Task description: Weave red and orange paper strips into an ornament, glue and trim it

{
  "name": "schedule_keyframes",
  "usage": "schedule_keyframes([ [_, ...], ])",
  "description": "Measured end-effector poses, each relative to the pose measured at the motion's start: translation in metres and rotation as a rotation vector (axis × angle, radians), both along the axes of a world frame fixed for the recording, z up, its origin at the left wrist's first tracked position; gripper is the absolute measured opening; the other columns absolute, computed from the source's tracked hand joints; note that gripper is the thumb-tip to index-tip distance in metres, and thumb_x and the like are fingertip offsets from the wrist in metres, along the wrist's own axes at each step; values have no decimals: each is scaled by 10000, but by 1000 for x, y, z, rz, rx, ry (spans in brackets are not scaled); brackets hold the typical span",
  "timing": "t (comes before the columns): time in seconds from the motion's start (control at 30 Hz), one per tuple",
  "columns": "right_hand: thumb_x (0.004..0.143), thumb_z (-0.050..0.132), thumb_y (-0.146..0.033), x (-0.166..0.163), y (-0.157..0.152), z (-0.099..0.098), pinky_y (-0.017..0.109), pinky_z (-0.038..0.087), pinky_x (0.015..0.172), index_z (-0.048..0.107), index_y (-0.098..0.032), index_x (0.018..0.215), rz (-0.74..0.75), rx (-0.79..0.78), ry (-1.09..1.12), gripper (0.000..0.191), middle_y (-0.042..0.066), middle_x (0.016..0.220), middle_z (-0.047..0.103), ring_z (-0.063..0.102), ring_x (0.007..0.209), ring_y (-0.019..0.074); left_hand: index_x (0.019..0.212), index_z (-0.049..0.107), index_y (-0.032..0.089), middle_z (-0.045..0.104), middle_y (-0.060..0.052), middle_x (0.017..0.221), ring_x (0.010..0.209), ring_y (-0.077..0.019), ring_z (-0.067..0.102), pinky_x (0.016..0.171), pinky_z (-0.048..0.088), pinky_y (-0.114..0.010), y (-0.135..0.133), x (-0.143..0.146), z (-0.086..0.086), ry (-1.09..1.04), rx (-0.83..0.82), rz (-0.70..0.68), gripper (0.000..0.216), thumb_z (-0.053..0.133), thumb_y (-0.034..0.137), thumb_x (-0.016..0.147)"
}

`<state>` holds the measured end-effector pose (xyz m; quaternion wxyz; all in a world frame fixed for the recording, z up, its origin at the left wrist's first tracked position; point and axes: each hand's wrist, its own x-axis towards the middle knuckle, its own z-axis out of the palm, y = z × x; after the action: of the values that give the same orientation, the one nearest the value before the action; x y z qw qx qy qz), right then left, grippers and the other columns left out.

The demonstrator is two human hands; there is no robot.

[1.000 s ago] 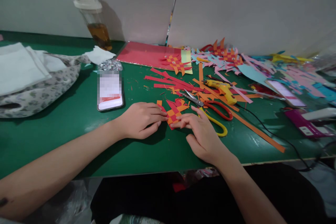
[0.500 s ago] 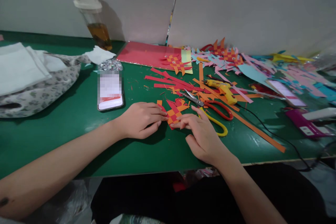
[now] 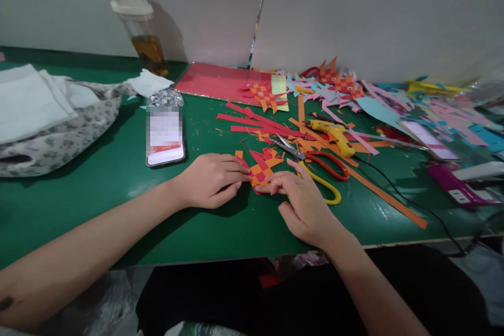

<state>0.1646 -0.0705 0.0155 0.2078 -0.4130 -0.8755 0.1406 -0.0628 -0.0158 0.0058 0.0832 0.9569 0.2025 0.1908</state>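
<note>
A small woven paper piece (image 3: 260, 172) in red and orange checks lies on the green table between my hands. Stretched out from the left, my left hand (image 3: 216, 181) rests its fingertips on the piece's left edge, thumb on the table side. From the right, my right hand (image 3: 301, 199) presses an extended fingertip on the lower right part, its other fingers spread or bent and the thumb apart. Both hands are open, pressing rather than gripping. Scissors (image 3: 301, 156) with one red and one yellow handle lie just beyond my right hand, partly hidden by it.
A yellow glue gun (image 3: 334, 136) with a black cord lies among paper strips (image 3: 260, 122). Finished woven fish (image 3: 264, 95) rest at the back. A phone (image 3: 166, 136), a bottle of tea (image 3: 147, 47) and a patterned cloth (image 3: 66, 136) are left; a purple power strip (image 3: 459, 186) is right.
</note>
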Motion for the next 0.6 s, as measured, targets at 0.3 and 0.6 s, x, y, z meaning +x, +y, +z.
schedule_keyframes([
  [0.3, 633, 372, -19, 0, 1, 0, 501, 175, 1050, 360, -236, 846, 0, 2, 6, 304, -9, 884, 636, 562, 898, 174, 1071, 616, 177, 664, -46, 1063, 1041, -186, 573, 922, 439, -354, 0, 0, -1, -2, -1, 0, 337, 369, 207, 844],
  [0.6, 644, 370, -22, 0, 1, 0, 494, 176, 1052, 346, -234, 827, -2, 6, -29, 282, -14, 841, 604, 553, 867, 169, 1063, 618, 179, 664, -45, 1065, 1038, -188, 574, 919, 438, -349, 0, 0, -1, -1, 6, 2, 333, 368, 205, 844],
])
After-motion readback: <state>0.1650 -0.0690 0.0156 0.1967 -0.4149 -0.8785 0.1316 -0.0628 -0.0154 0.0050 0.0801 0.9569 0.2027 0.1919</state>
